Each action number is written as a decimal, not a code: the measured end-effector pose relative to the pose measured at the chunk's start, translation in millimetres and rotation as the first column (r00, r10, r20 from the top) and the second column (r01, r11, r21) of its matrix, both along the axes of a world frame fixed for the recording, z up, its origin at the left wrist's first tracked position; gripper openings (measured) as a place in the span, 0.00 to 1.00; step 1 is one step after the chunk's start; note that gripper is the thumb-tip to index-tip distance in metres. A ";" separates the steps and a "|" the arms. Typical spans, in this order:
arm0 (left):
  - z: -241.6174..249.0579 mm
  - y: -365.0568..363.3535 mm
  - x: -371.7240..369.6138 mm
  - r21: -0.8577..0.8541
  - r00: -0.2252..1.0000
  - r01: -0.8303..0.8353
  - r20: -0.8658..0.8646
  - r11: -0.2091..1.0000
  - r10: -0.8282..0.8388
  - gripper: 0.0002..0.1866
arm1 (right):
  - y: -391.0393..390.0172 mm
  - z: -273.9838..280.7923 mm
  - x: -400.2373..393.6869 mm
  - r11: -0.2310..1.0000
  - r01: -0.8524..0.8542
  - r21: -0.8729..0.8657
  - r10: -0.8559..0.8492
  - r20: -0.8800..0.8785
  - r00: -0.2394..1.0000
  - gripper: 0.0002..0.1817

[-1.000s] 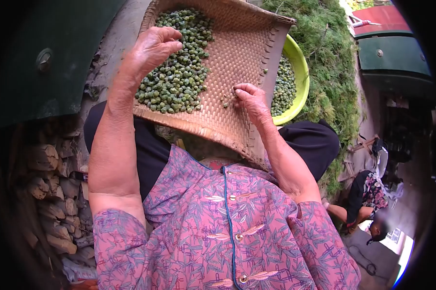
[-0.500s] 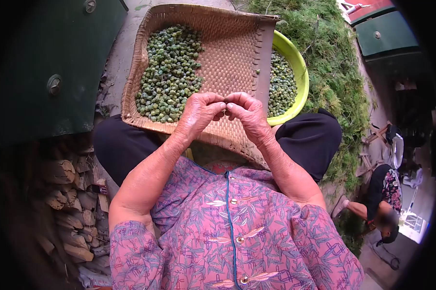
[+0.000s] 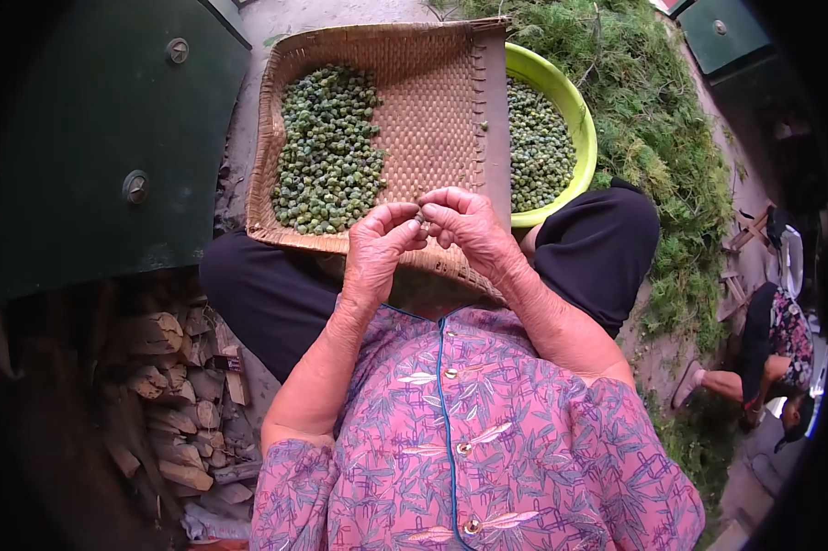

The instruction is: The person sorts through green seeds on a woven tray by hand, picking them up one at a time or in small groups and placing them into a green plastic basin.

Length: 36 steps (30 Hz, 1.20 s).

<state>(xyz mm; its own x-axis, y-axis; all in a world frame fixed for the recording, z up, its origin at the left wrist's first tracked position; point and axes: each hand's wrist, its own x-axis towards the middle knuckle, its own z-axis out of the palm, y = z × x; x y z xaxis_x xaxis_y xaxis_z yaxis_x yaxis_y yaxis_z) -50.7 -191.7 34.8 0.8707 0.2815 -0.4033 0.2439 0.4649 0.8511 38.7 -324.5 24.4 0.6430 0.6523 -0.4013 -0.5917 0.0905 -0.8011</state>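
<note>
A woven tray (image 3: 423, 119) rests across the lap, with a heap of small green pods (image 3: 326, 151) on its left side. My left hand (image 3: 383, 246) and my right hand (image 3: 469, 227) meet over the tray's near edge, fingers pinched. Between the fingertips is something small and brownish, too small to name. A yellow-green basin (image 3: 585, 129) stands right of the tray and holds more green pods (image 3: 535, 147).
Cut green branches (image 3: 657, 138) lie on the ground at the right. Split firewood (image 3: 180, 404) is stacked at lower left, below a dark green panel (image 3: 92, 147). Another person (image 3: 777, 358) sits at the far right.
The whole view has shifted a little. My hands stay together but their fingertips have parted slightly, my right fingers now higher than my left. The left forearm is more upright.
</note>
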 end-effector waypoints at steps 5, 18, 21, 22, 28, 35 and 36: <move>-8.7 -8.7 -5.1 0.045 0.999 -0.012 0.040 0.999 0.010 0.09 | -6.3 1.0 -0.4 0.984 -0.076 -0.159 0.104 0.174 0.979 0.11; -21.0 9.7 -12.4 -0.146 0.984 -0.173 0.021 0.974 0.178 0.11 | -4.0 8.7 -13.7 0.960 -0.197 -0.199 0.254 0.319 0.913 0.09; -23.3 19.7 -14.6 -0.289 0.983 -0.172 0.016 0.942 0.185 0.11 | -3.6 5.1 -19.2 0.903 -0.333 -0.272 0.431 0.584 0.689 0.11; -23.1 20.3 -14.7 -0.290 0.983 -0.172 0.016 0.941 0.185 0.11 | -2.8 5.1 -19.8 0.872 -0.397 -0.287 0.477 0.679 0.557 0.11; -20.8 16.8 -16.2 -0.175 0.982 -0.158 0.077 0.972 0.173 0.11 | 5.1 -0.6 -21.2 0.948 -0.109 -0.299 0.216 0.354 0.910 0.11; -19.8 5.2 -14.6 0.138 0.994 -0.060 0.103 0.989 0.046 0.08 | 6.3 -8.9 -20.7 0.979 -0.052 -0.196 0.089 0.185 0.979 0.10; -20.5 4.7 -14.6 0.207 0.994 -0.025 0.109 0.978 0.002 0.08 | 6.6 -8.9 -20.5 0.982 -0.035 -0.183 0.075 0.215 0.974 0.09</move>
